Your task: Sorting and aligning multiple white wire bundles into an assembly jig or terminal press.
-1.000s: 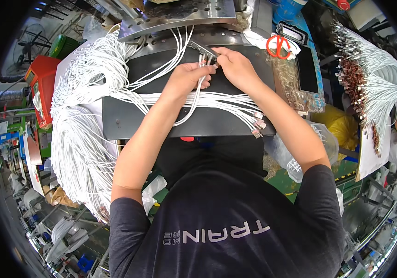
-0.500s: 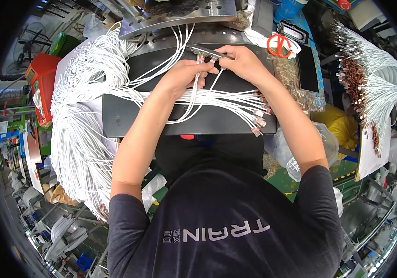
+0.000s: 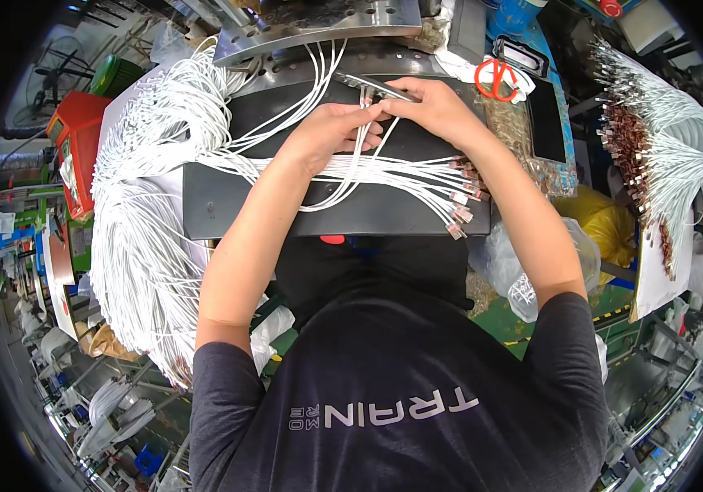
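Note:
My left hand is closed in a pinch on white cables, just below their small connector ends. Close against it, my right hand grips a slim grey metal tool, which points left above those connectors. The tool's exact kind is not clear. Beneath both hands, a row of white cables lies across a dark board, with reddish and clear connectors toward its right edge. The fingertips partly hide the place where the tool meets the connectors.
A large heap of white cables hangs at the left. A perforated metal plate stands beyond the board. Orange-handled scissors lie at the far right, near a dark flat panel. Another cable bundle rests farther right.
The tool and my right hand have shifted slightly right and away from me. The held connectors moved a little right with my left fingers, and the two hands are closer together.

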A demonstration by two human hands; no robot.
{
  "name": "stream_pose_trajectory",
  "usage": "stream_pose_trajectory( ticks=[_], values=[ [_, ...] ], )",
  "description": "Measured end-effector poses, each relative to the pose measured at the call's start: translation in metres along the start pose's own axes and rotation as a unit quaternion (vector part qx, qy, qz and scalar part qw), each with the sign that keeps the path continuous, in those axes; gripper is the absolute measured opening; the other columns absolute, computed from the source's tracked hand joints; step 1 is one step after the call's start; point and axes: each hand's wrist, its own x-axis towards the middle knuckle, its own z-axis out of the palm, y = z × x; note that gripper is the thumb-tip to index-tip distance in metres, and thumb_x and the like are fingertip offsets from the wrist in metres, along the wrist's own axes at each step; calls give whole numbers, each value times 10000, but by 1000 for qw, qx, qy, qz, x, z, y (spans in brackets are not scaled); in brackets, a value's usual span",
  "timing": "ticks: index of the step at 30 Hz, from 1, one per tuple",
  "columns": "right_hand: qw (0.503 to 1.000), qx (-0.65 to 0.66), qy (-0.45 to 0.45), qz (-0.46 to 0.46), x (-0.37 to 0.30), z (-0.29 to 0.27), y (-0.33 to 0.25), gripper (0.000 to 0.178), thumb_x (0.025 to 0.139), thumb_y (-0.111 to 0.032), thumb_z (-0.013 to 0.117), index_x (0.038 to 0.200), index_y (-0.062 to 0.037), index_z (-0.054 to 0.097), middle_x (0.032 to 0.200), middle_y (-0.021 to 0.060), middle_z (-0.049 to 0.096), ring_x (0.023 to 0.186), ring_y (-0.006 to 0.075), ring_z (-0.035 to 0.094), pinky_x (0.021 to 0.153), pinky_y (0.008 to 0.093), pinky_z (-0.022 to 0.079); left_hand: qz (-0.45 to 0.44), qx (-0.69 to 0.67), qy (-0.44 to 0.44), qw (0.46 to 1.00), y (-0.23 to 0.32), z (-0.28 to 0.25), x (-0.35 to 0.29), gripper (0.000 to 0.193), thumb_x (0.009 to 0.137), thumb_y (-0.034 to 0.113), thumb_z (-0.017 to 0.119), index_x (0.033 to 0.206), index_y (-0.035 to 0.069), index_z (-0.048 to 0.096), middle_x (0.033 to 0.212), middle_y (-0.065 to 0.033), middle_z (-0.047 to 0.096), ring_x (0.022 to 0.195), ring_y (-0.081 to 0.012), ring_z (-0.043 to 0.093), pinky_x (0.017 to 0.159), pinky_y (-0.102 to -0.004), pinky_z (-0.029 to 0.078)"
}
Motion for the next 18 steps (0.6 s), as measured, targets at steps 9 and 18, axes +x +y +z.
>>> stream_pose_trajectory(
  ticks=[9, 18],
  values=[
    [1000, -15, -1, 22, -13, -13, -17, 480, 893, -236, 817, 1259, 37, 668, 1050, 67, 749, 909, 104, 666, 819, 270, 526, 2, 125, 29, 992, -3, -12, 3, 281, 939, 277, 748, 1021, 9, 751, 879, -44, 724, 767, -118, 682, 750, -264, 543],
    [998, -66, -1, 20, -15, -8, -10, 548, 812, -428, 853, 1201, -60, 734, 973, 93, 776, 838, 185, 711, 815, 318, 532, 6, 89, 32, 996, -1, -6, -3, 317, 961, 349, 731, 991, 34, 757, 830, -25, 705, 734, -96, 659, 735, -231, 521]
  ],
)
